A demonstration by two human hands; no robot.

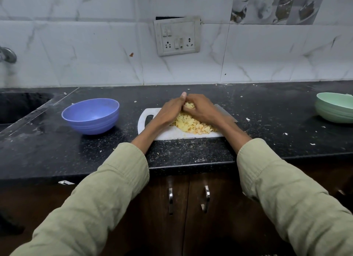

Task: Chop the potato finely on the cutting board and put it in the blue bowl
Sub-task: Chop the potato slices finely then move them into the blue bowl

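From the head camera, the chopping looks done: a heap of small pale-yellow potato cubes (193,124) lies on the white plastic cutting board (172,134), which sits on the black speckled stone table (191,150). The left hand (169,110) and the right hand (202,109) are cupped round the far end of the heap, fingers curled inward and meeting at the top, gathering a scoop of cubes between them. The step in hand appears to be the transfer. The next move would call for lifting that scoop without spilling and carrying it left to the round blue plastic bowl (91,116), which stands upright, apparently empty, apart from the board. The heap's long axis runs from the hands toward the board's near right corner. A steel knife blade (224,112) shows just behind the right wrist.
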